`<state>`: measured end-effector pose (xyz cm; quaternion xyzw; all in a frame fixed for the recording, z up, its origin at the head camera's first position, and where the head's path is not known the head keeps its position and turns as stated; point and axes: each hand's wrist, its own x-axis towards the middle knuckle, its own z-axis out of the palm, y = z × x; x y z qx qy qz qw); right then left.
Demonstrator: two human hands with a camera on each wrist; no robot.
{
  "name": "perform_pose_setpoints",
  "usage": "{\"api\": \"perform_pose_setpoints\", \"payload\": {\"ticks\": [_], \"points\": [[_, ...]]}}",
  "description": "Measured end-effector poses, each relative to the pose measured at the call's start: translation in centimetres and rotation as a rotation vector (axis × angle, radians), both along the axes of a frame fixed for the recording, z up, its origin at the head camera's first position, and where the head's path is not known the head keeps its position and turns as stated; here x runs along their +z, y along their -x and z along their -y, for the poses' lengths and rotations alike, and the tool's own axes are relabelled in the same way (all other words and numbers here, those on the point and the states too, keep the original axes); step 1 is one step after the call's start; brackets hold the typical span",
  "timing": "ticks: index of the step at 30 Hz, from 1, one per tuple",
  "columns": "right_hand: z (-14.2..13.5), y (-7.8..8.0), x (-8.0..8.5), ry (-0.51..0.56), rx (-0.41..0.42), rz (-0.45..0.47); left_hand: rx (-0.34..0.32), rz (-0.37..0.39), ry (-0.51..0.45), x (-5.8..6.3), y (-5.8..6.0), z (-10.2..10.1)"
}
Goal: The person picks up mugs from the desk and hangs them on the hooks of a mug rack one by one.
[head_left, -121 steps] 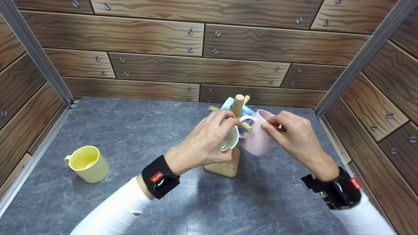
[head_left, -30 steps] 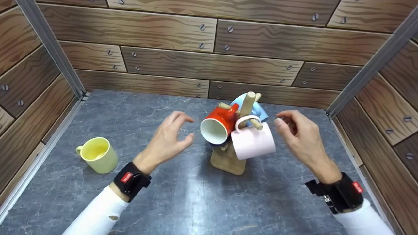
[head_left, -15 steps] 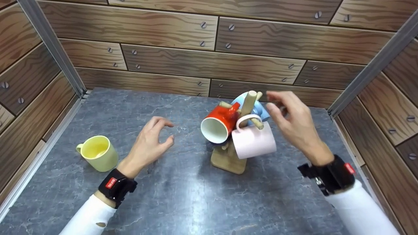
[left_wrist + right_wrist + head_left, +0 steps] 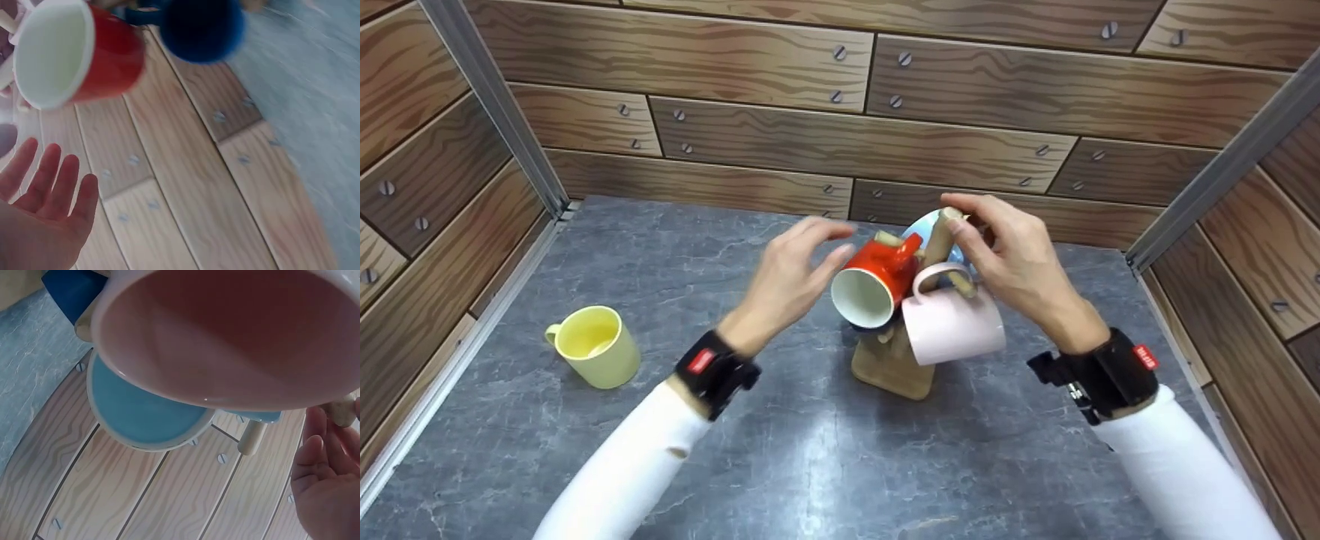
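Observation:
A wooden mug tree (image 4: pixel 892 371) stands on the tabletop with mugs hanging from its pegs. My right hand (image 4: pixel 1020 247) pinches the top of its post between thumb and fingers. On the near right peg, a pale pink mug (image 4: pixel 956 330) hangs by its handle. A red mug (image 4: pixel 885 262) with a white inside hangs on the left. Behind the post is a light blue mug (image 4: pixel 146 405), partly hidden. Lower down hangs a dark blue mug (image 4: pixel 202 28), mostly covered in the head view. My left hand (image 4: pixel 787 274) is beside the red mug, fingers spread and holding nothing.
A yellow mug (image 4: pixel 604 352) stands upright on the left of the grey marbled tabletop (image 4: pixel 780 450). Wood-patterned walls (image 4: pixel 757 120) enclose the back and sides, with metal rails along the corners.
The pink and red mugs now hang on the tree; earlier my right hand held the pink one. My right hand has moved onto the post top. My left hand drew back, then returned toward the red mug.

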<state>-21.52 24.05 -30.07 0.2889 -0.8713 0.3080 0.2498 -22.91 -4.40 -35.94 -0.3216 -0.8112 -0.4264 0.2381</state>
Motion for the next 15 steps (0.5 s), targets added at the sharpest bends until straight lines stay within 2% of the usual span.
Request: {"api": "perform_pose_setpoints", "payload": {"ticks": [5,11,15], "points": [[0.2,-0.2,0.3,-0.031,-0.006,-0.002,0.000,0.019,0.001,1.5,0.6,-1.9],[0.3,-0.3,0.5,-0.052,-0.013,-0.011,0.034,0.074,-0.052,1.9,1.0,-2.8],[0.0,-0.2,0.5,-0.051,-0.016,-0.023,0.066,0.060,-0.052,2.1,1.1,-3.4]]}}
